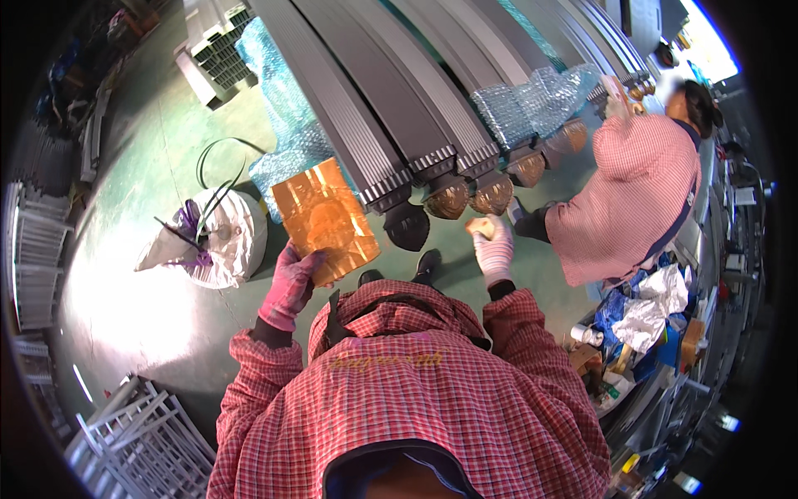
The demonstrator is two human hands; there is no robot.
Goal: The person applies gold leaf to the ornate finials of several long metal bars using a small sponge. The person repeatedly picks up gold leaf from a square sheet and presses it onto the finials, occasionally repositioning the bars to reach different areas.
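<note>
My left hand, in a pink glove, grips the lower left edge of a flat golden-orange rectangular piece with a shiny, smeared face. My right hand, in a white-and-pink striped glove, is closed on a small pale yellowish pad. That pad sits just below a pointed finial with a gold-brown finish, at the end of a long grey post; whether they touch I cannot tell. Left of it are another gold-brown finial and a plain dark finial.
Long grey profiles lie side by side ahead, partly covered by bubble wrap. A co-worker in a checked garment bends over the right end. A white wrapped roll stands on the left floor. Clutter fills the right side; metal frames lie lower left.
</note>
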